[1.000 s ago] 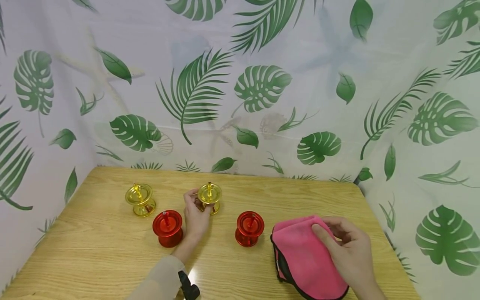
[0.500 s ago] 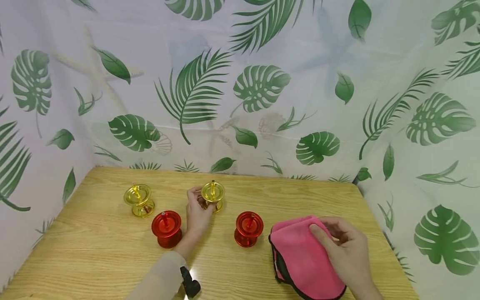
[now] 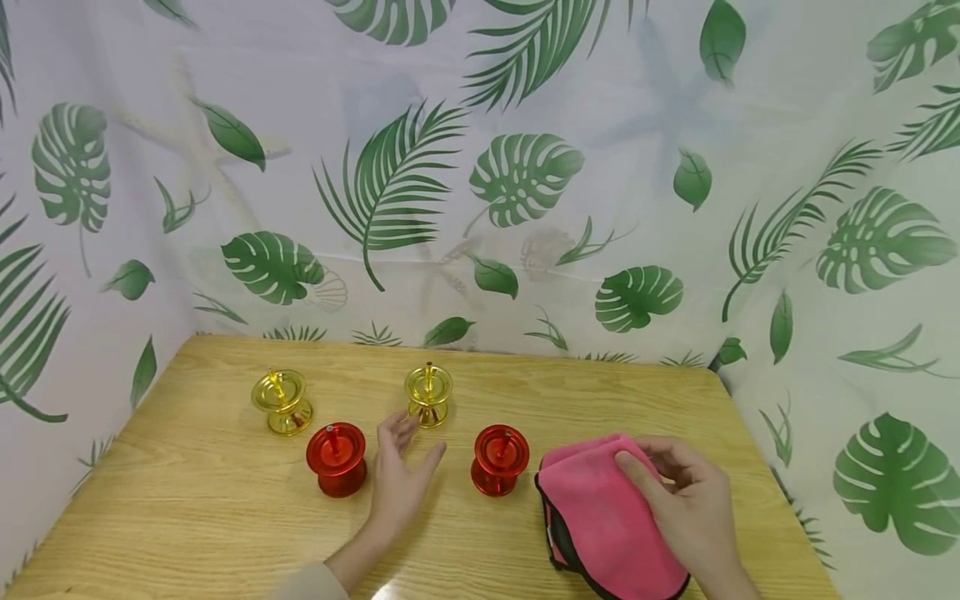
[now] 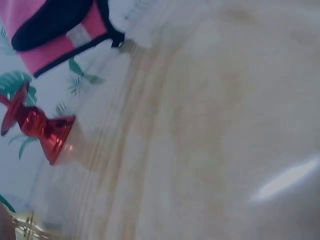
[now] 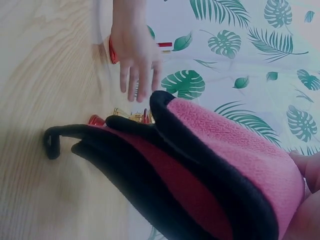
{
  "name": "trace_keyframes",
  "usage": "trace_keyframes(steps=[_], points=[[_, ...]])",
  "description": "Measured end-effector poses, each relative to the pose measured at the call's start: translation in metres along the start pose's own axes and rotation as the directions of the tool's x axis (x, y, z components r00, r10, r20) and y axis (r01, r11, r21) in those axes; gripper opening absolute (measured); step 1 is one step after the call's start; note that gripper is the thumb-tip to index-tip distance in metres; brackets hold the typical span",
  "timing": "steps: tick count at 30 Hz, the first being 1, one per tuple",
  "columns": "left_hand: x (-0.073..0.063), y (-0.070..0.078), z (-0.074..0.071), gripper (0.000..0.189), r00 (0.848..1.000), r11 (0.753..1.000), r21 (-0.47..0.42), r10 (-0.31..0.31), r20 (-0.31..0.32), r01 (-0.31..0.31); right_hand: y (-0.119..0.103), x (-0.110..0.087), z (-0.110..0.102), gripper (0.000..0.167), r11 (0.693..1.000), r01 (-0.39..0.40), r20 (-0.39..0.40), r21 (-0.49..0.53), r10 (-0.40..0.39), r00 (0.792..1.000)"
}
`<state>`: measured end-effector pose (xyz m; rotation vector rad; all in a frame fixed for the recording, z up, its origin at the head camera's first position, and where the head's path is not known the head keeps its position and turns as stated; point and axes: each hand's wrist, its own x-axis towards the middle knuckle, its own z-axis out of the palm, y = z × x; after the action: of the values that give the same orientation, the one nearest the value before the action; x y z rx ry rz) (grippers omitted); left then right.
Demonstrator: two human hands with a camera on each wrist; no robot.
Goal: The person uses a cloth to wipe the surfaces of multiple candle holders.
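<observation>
My left hand (image 3: 399,483) is spread with nothing in it, just in front of the right-hand gold candle holder (image 3: 428,392). That holder stands upright by itself at the back. My right hand (image 3: 693,508) pinches the top edge of a folded pink cloth (image 3: 603,512) with black edging, thumb in front and fingers behind. One red candle holder (image 3: 337,460) is left of my left hand; the other red candle holder (image 3: 500,460) stands between that hand and the cloth. Black-edged folds of the cloth (image 5: 235,150) fill the right wrist view, with the left hand (image 5: 135,47) beyond.
A second gold candle holder (image 3: 281,403) stands at the back left of the wooden table (image 3: 187,517). White, leaf-printed fabric (image 3: 450,192) walls in the table at the back and both sides.
My left hand has let go of the right-hand gold candle holder, which shifted slightly right and back before that, and has drawn back toward me. The right hand keeps its hold on the cloth.
</observation>
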<state>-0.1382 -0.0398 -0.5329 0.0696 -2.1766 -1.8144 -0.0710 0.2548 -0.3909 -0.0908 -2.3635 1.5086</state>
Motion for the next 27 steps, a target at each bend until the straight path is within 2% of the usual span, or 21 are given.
trace_keyframes(steps=[3,4,5,6,7,9,11,13,17,19,21,22,23,25,27], points=[[-0.014,0.011,-0.010,0.064,0.995,0.996,0.030,0.088,0.045,-0.089,0.000,0.000,-0.001,0.017,1.000,0.006,-0.005,0.010,-0.006,1.000],[-0.018,0.014,-0.015,0.063,0.990,0.990,0.042,0.136,0.046,-0.138,0.000,0.000,-0.001,0.017,1.000,0.005,-0.005,0.016,-0.005,1.000],[-0.022,0.017,-0.020,0.062,0.977,0.976,0.053,0.211,0.041,-0.213,0.001,0.000,-0.001,0.017,1.000,0.005,-0.006,0.018,-0.005,1.000],[-0.024,0.020,-0.025,0.062,0.960,0.958,0.061,0.278,0.039,-0.280,0.000,0.000,-0.001,0.018,1.000,0.001,-0.004,0.018,0.000,1.000],[-0.026,0.021,-0.032,0.061,0.936,0.934,0.065,0.351,0.033,-0.352,0.001,0.000,-0.002,0.018,1.000,-0.003,-0.005,0.019,0.003,1.000],[-0.027,0.024,-0.045,0.064,0.876,0.873,0.067,0.483,0.010,-0.483,0.002,0.000,-0.002,0.018,1.000,-0.002,-0.007,0.020,0.002,1.000],[-0.025,0.027,-0.058,0.063,0.807,0.805,0.068,0.590,-0.008,-0.589,0.003,0.001,-0.002,0.017,1.000,-0.005,-0.009,0.026,0.005,1.000],[-0.023,0.031,-0.071,0.060,0.771,0.771,0.051,0.637,-0.026,-0.635,0.004,0.001,-0.003,0.018,0.999,-0.003,-0.010,0.040,0.004,1.000],[-0.016,0.032,-0.093,0.052,0.728,0.732,0.046,0.681,-0.077,-0.679,0.003,0.001,-0.004,0.017,0.999,-0.010,-0.006,0.045,0.010,1.000],[-0.011,0.029,-0.102,0.054,0.720,0.727,0.062,0.687,-0.103,-0.684,0.002,0.000,-0.004,0.017,0.999,-0.009,-0.005,0.034,0.009,1.000],[-0.006,0.025,-0.110,0.055,0.725,0.735,0.089,0.677,-0.126,-0.672,0.001,0.000,-0.004,0.017,1.000,-0.011,-0.003,0.025,0.011,1.000],[-0.004,0.023,-0.113,0.056,0.732,0.744,0.103,0.668,-0.135,-0.660,0.001,0.001,-0.004,0.017,1.000,-0.013,-0.002,0.021,0.013,1.000],[-0.003,0.021,-0.117,0.057,0.743,0.756,0.116,0.654,-0.139,-0.644,0.000,0.001,-0.004,0.017,1.000,-0.012,-0.001,0.019,0.012,1.000],[-0.001,0.017,-0.122,0.064,0.782,0.793,0.151,0.608,-0.136,-0.590,0.000,0.001,-0.004,0.017,1.000,-0.014,0.001,0.017,0.014,1.000],[0.001,0.012,-0.126,0.072,0.834,0.837,0.185,0.539,-0.121,-0.514,0.000,0.001,-0.004,0.017,1.000,-0.011,0.001,0.016,0.011,1.000]])
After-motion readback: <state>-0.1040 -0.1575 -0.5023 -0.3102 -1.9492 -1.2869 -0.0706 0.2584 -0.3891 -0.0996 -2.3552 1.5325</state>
